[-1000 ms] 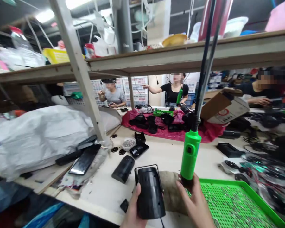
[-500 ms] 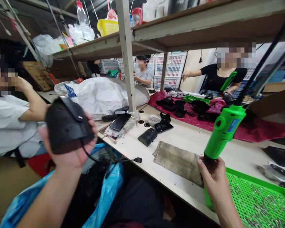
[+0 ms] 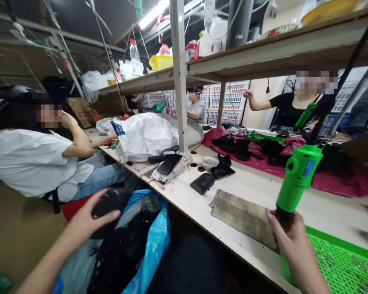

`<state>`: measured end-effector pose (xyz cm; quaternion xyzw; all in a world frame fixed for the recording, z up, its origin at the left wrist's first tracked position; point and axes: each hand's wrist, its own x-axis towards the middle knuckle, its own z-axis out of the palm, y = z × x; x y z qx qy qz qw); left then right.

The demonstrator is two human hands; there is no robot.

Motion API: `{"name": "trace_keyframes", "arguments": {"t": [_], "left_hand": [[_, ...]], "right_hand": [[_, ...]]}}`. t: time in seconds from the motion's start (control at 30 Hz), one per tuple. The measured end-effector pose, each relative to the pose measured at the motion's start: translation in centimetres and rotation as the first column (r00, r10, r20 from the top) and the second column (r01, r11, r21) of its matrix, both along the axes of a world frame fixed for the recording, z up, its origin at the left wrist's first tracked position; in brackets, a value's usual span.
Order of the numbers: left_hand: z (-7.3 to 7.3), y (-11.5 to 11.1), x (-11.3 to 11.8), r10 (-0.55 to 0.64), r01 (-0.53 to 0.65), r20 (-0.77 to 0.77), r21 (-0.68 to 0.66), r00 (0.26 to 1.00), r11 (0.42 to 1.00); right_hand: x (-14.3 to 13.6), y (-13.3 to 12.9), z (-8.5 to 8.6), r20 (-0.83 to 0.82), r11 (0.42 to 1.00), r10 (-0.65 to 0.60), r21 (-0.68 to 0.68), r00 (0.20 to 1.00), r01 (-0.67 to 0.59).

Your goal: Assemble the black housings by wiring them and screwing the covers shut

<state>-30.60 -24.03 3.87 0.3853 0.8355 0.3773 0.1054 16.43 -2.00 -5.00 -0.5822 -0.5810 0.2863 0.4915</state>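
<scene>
At the lower left, my left hand (image 3: 90, 214) is curved round a black plastic device with a cord (image 3: 108, 203), thumb over its near side. The device is blurred, and its cord is hard to make out now. Under and beside this hand hangs a blue plastic bag (image 3: 161, 228) with black corded pieces (image 3: 135, 239) inside. My right hand (image 3: 292, 237) grips the dark lower end of a green electric screwdriver (image 3: 300, 179), which stands nearly upright over the bench. The screwdriver's tip is hidden. A worn grey-brown cloth (image 3: 242, 214) lies just left of my right hand.
A green perforated tray (image 3: 340, 249) of small metal screws sits at the right. Black housings (image 3: 203, 183), a phone (image 3: 169, 164) and a bowl of small parts (image 3: 209, 162) lie on the bench. A post (image 3: 180, 81) supports the shelf. One person (image 3: 33, 163) sits at the left; others work opposite.
My left hand has turned over from palm-up and moved lower with the black device, to above the blue bag. My right hand still holds the screwdriver. The view has shifted left and up.
</scene>
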Motion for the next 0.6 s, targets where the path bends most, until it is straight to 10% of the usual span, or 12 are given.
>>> {"name": "trace_keyframes", "arguments": {"t": [0.23, 0.6], "left_hand": [[-6.4, -0.1, 0.4, -0.019, 0.019, 0.001, -0.134, 1.000, 0.991], [-1.4, 0.9, 6.3, -0.320, 0.335, 0.162, -0.078, 0.934, 0.939]], "right_hand": [[-0.3, -0.3, 0.6, 0.064, 1.000, 0.003, 0.001, 0.998, -0.004], [-0.5, -0.2, 0.5, 0.002, 0.998, 0.047, 0.051, 0.999, -0.047]]}}
